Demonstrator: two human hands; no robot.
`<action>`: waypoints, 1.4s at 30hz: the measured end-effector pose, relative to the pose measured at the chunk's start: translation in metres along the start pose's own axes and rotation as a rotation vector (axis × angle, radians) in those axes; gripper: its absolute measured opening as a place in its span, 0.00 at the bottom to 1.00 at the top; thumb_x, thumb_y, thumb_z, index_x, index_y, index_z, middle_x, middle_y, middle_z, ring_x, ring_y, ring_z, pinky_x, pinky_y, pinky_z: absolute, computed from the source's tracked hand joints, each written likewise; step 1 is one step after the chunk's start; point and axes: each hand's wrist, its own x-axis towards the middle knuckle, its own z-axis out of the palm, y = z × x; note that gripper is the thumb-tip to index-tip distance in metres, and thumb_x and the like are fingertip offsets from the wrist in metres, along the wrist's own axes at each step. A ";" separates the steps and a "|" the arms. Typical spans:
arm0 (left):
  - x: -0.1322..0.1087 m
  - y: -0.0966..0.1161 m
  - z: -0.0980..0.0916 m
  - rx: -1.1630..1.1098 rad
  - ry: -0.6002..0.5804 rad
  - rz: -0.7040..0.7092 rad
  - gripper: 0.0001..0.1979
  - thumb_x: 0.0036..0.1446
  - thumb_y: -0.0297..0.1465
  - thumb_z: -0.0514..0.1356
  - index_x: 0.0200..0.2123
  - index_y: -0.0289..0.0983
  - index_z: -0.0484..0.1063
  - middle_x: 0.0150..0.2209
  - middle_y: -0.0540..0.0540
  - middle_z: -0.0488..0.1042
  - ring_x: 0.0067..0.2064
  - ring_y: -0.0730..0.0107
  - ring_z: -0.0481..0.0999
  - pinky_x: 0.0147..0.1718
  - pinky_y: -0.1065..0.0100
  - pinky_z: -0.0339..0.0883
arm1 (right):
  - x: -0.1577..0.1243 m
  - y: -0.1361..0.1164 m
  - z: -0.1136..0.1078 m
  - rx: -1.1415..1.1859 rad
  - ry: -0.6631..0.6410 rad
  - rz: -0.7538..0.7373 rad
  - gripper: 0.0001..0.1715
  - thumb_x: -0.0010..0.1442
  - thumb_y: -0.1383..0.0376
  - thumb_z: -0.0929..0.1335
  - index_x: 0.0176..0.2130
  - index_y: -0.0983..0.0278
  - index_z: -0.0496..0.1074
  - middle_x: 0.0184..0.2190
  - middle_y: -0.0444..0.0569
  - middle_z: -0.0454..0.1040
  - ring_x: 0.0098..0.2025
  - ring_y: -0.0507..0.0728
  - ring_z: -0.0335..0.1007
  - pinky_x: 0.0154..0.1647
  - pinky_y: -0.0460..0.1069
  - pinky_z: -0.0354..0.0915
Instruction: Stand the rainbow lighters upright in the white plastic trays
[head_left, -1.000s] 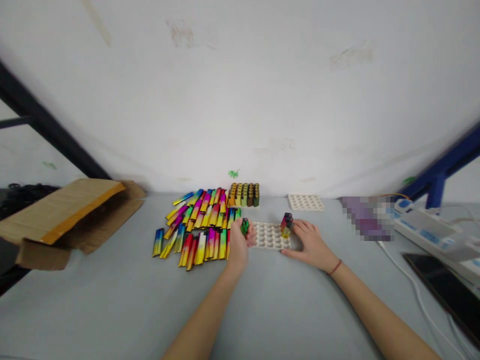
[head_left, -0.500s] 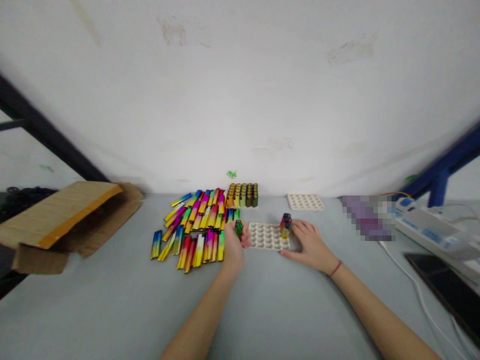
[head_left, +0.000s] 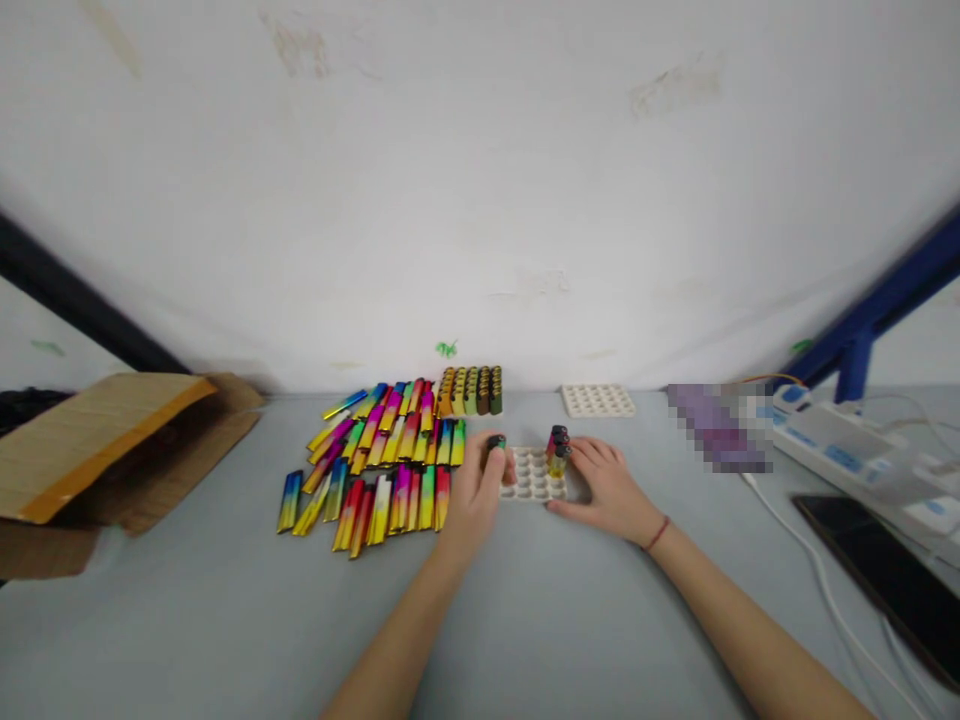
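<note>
My left hand (head_left: 478, 480) is closed around a lighter (head_left: 496, 442); its dark top and a bit of green show above my fingers. It is over the left part of a white tray (head_left: 533, 488) with rows of round holes. A small group of lighters (head_left: 558, 452) with dark tops stands upright at the tray's right side. My right hand (head_left: 611, 493) lies with fingers and thumb spread at the tray's right edge, fingertips close by these lighters. To the left lies a pile of shiny, multicoloured lighters (head_left: 390, 440) on the grey table.
Behind, a block of upright lighters (head_left: 471, 392) stands near the wall. Another white holed tray (head_left: 598, 401) lies at the back right. An open cardboard box (head_left: 127, 450) is at the left. On the right are a power strip (head_left: 847, 450), white cables and a dark phone (head_left: 885, 570).
My left hand has moved right with the lighter, from the tray's left edge to over its holes. My right hand keeps its place by the tray. The whole view has shifted slightly.
</note>
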 end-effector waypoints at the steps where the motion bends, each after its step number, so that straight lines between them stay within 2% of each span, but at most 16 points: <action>1: -0.002 0.001 0.001 0.079 -0.034 0.064 0.13 0.63 0.41 0.55 0.44 0.39 0.70 0.36 0.46 0.73 0.37 0.67 0.73 0.39 0.65 0.68 | 0.000 -0.001 -0.001 0.007 -0.003 0.002 0.41 0.55 0.45 0.72 0.58 0.67 0.67 0.55 0.62 0.72 0.57 0.69 0.64 0.56 0.63 0.59; 3: -0.004 0.003 0.002 0.210 -0.097 0.184 0.12 0.63 0.39 0.56 0.43 0.39 0.74 0.43 0.41 0.73 0.47 0.62 0.74 0.48 0.62 0.67 | 0.000 -0.002 -0.002 0.018 -0.009 0.008 0.41 0.54 0.45 0.72 0.57 0.68 0.67 0.55 0.62 0.71 0.56 0.69 0.64 0.56 0.63 0.59; 5: -0.005 0.002 0.005 0.277 -0.169 0.249 0.11 0.62 0.37 0.58 0.43 0.40 0.76 0.45 0.41 0.75 0.51 0.60 0.73 0.52 0.60 0.66 | 0.000 -0.004 -0.003 0.028 -0.008 0.013 0.40 0.54 0.45 0.72 0.57 0.66 0.68 0.55 0.62 0.71 0.57 0.70 0.63 0.55 0.63 0.59; 8: -0.005 0.000 0.010 0.293 -0.270 0.245 0.11 0.61 0.34 0.59 0.44 0.40 0.78 0.45 0.41 0.78 0.49 0.61 0.76 0.52 0.61 0.67 | 0.001 -0.005 -0.003 0.041 -0.001 0.015 0.39 0.54 0.46 0.72 0.58 0.63 0.68 0.56 0.60 0.71 0.57 0.70 0.63 0.56 0.63 0.58; 12: -0.005 -0.002 0.014 0.349 -0.315 0.201 0.10 0.61 0.31 0.60 0.44 0.40 0.78 0.44 0.42 0.80 0.46 0.61 0.77 0.49 0.62 0.68 | 0.001 -0.004 -0.003 0.048 -0.003 0.006 0.38 0.54 0.46 0.72 0.57 0.62 0.68 0.56 0.59 0.71 0.58 0.70 0.63 0.57 0.63 0.58; 17: -0.004 -0.002 0.015 0.449 -0.295 0.188 0.12 0.61 0.30 0.60 0.46 0.42 0.78 0.45 0.44 0.80 0.46 0.62 0.78 0.49 0.62 0.67 | 0.001 -0.005 -0.002 0.026 -0.006 0.013 0.39 0.54 0.46 0.72 0.57 0.64 0.68 0.56 0.60 0.72 0.58 0.70 0.63 0.57 0.63 0.58; 26: -0.005 -0.003 0.022 0.432 -0.278 0.186 0.12 0.62 0.30 0.58 0.48 0.41 0.77 0.44 0.44 0.80 0.43 0.64 0.78 0.47 0.64 0.69 | 0.001 -0.005 -0.003 0.035 0.002 0.007 0.38 0.54 0.46 0.72 0.57 0.63 0.68 0.56 0.60 0.72 0.58 0.70 0.63 0.57 0.64 0.58; 31: -0.007 -0.006 0.025 0.457 -0.291 0.222 0.13 0.63 0.30 0.58 0.49 0.41 0.77 0.45 0.43 0.79 0.46 0.63 0.78 0.50 0.62 0.69 | 0.001 -0.005 -0.002 0.041 0.002 0.006 0.38 0.54 0.47 0.72 0.57 0.63 0.68 0.56 0.59 0.71 0.58 0.70 0.63 0.58 0.64 0.58; 35: -0.007 -0.012 0.026 0.508 -0.255 0.232 0.14 0.62 0.32 0.60 0.51 0.43 0.75 0.45 0.44 0.79 0.44 0.62 0.78 0.49 0.60 0.70 | 0.001 -0.004 -0.002 0.044 0.004 0.005 0.37 0.54 0.47 0.72 0.57 0.62 0.68 0.56 0.59 0.72 0.59 0.70 0.63 0.58 0.64 0.57; 39: -0.008 -0.016 0.027 0.613 -0.239 0.315 0.10 0.63 0.33 0.58 0.47 0.41 0.75 0.42 0.43 0.80 0.44 0.60 0.78 0.47 0.59 0.71 | 0.001 -0.003 -0.001 0.039 -0.001 0.007 0.38 0.54 0.47 0.72 0.57 0.63 0.68 0.56 0.59 0.71 0.59 0.70 0.62 0.58 0.64 0.58; 42: -0.009 -0.013 0.027 0.696 -0.241 0.419 0.12 0.65 0.32 0.55 0.49 0.41 0.75 0.45 0.41 0.79 0.48 0.60 0.77 0.50 0.58 0.70 | 0.001 -0.003 -0.001 0.038 0.005 0.010 0.37 0.53 0.47 0.72 0.56 0.63 0.69 0.56 0.59 0.71 0.59 0.70 0.63 0.58 0.63 0.58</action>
